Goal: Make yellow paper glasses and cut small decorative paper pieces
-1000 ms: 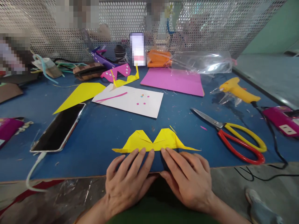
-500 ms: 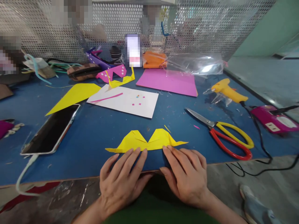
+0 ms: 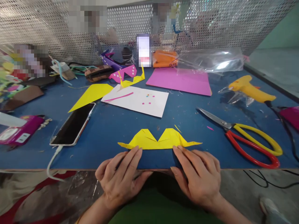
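Observation:
A folded yellow paper shape (image 3: 158, 140) with two peaks and pointed side tips lies flat on the blue table (image 3: 112, 130) near its front edge. My left hand (image 3: 120, 177) rests palm down, its fingertips touching the paper's lower left edge. My right hand (image 3: 199, 175) lies flat too, fingertips at the lower right edge. Neither hand holds anything.
Red-and-yellow scissors (image 3: 243, 137) and a yellow glue gun (image 3: 249, 90) lie at the right. A phone (image 3: 73, 124) on a cable lies left. Farther back are a white sheet (image 3: 137, 99), a pink sheet (image 3: 179, 81), a yellow triangle (image 3: 92, 95), pink paper glasses (image 3: 122, 73) and a mesh screen (image 3: 140, 25).
My fingertips have slid apart along the paper's lower edge, from its middle toward the two ends. The view has shifted slightly.

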The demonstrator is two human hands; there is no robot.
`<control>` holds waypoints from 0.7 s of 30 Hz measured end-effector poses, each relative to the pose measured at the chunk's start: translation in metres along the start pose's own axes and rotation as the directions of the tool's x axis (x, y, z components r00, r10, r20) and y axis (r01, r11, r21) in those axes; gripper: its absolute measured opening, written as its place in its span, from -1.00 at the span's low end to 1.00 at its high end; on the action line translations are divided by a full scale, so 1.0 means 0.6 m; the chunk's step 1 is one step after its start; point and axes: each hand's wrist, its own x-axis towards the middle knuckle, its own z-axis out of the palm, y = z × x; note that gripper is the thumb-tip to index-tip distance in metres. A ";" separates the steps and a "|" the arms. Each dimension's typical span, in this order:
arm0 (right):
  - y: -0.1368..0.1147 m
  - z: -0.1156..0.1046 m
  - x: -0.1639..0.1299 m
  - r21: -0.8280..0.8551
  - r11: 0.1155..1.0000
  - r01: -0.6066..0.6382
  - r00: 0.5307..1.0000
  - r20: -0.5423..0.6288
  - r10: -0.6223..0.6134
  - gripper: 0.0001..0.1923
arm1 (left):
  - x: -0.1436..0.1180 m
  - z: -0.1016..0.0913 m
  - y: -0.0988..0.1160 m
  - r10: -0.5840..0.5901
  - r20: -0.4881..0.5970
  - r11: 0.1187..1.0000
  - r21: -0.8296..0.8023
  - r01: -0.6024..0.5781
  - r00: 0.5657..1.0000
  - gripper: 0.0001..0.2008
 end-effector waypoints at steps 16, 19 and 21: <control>-0.002 -0.006 0.002 0.043 0.999 -0.013 1.000 -0.005 0.013 -0.69 | -0.004 -0.010 -0.004 -0.198 -0.080 0.946 -0.279 0.169 0.977 -0.79; 0.007 -0.017 -0.001 0.115 0.993 0.002 0.998 -0.066 0.005 -0.78 | 0.013 -0.017 -0.012 -0.370 -0.016 0.911 -0.200 0.360 0.929 -0.85; 0.017 -0.023 -0.005 0.127 0.992 0.016 0.994 -0.107 -0.002 -0.89 | 0.029 -0.021 -0.020 -0.405 0.078 0.904 -0.114 0.412 0.911 -0.84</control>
